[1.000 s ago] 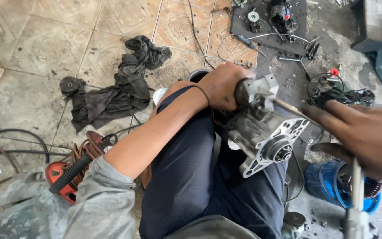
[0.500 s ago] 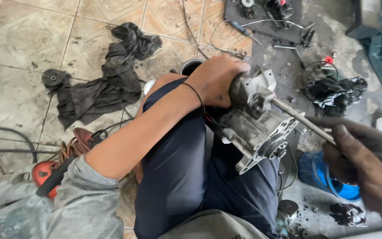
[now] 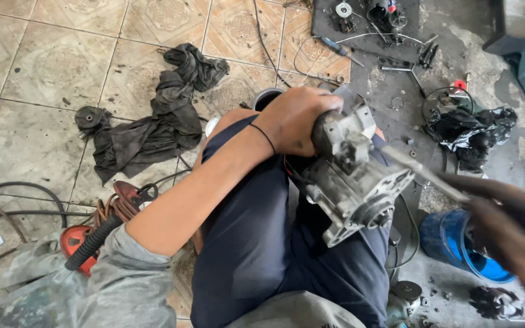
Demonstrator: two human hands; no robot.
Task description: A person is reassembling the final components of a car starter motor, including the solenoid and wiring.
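Note:
A grey metal motor housing (image 3: 360, 176) rests tilted on my knee, over dark blue trousers. My left hand (image 3: 296, 118) grips its upper end, a thin black band around the wrist. My right hand (image 3: 505, 228), dark with grease, is at the right edge and holds a long thin metal tool (image 3: 423, 173) whose tip lies against the housing's side. The lower part of the housing shows a round flange with a central hole.
A dirty black rag (image 3: 153, 118) lies on the tiled floor to the left. A red power tool with black cable (image 3: 86, 240) sits near my left elbow. A blue tub (image 3: 454, 243) stands right. Small parts and tools (image 3: 390, 30) lie on a dark mat beyond.
The view has shifted a little. My right hand has moved lower and farther right, still holding the thin tool against the housing. My left hand keeps its grip.

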